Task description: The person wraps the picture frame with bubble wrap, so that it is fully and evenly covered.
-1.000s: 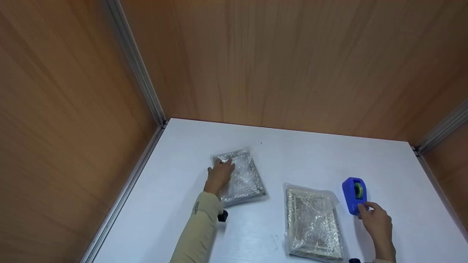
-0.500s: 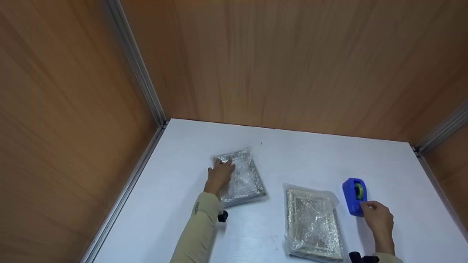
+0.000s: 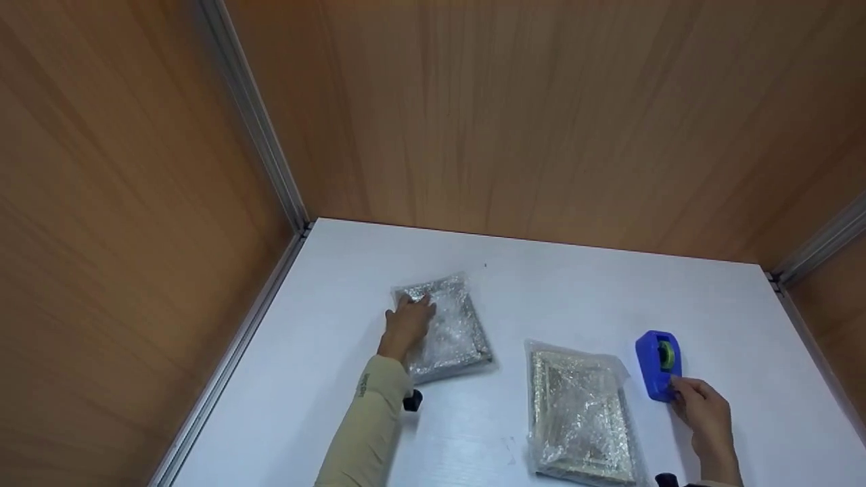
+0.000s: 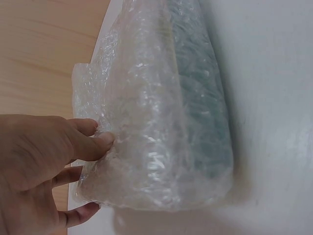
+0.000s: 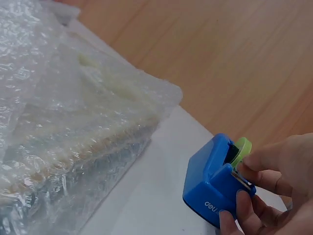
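My left hand (image 3: 408, 325) lies over the left side of a bubble-wrapped flat package (image 3: 454, 331), thumb and fingers gripping its wrapped edge. In the left wrist view, the thumb is on top of the clear bubble wrap (image 4: 156, 161) and other fingertips are at the edge. My right hand (image 3: 705, 409) is at the front end of a blue tape dispenser (image 3: 653, 379). The right wrist view has its thumb by the cutter and the green tape roll (image 5: 243, 148), with curled fingers against the blue front. A tape end between the fingertips is too small to make out.
A second bubble-wrapped package, looking like a glittery frame (image 3: 582, 412), lies between the hands, left of the dispenser. The white table (image 3: 541, 284) meets wooden panels (image 3: 528, 122) behind and at both sides.
My right hand has drawn slightly back and then returned to the dispenser's front end, its fingers changing position there. My left hand and both packages stay in place.
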Available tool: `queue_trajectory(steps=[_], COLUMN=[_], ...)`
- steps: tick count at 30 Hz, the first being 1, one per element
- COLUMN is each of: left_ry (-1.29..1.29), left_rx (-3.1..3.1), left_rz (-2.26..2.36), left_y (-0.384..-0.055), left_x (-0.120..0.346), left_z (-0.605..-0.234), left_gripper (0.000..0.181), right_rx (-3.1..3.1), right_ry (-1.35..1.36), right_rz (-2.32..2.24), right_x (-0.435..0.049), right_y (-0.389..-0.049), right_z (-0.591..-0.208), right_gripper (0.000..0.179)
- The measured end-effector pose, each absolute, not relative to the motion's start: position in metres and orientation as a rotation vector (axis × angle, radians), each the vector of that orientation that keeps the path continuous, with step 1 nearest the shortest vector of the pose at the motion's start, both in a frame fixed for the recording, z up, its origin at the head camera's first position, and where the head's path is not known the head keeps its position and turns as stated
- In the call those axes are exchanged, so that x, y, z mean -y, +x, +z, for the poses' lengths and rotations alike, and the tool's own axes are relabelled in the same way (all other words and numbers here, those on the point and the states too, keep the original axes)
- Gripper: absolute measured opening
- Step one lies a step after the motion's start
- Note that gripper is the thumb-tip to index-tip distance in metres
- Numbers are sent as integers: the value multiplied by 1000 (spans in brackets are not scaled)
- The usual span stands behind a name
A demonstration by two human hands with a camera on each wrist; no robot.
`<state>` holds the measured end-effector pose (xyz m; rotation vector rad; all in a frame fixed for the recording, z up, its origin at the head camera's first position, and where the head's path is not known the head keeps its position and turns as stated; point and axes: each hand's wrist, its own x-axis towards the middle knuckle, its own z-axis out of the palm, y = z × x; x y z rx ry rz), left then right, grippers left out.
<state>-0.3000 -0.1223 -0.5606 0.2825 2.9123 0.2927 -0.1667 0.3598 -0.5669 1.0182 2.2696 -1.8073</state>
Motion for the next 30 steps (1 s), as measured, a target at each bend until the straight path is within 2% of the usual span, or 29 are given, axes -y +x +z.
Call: queue_trajectory(steps=[19, 26, 30], left_ry=[275, 270, 276], left_rx=[-2900, -2895, -2913], left_rz=[347, 357, 342], left_y=[-297, -297, -297], left_x=[126, 125, 124], left_z=[-561, -562, -563], left_gripper=[42, 42, 42], right_rx=[-2146, -1955, -1995], right_ry=[1354, 1392, 1415], right_rz=[-2188, -2393, -2399], right_x=[-321, -319, -317], right_y=[-142, -137, -136], right_z=[-580, -588, -594], right_gripper=[46, 47, 42])
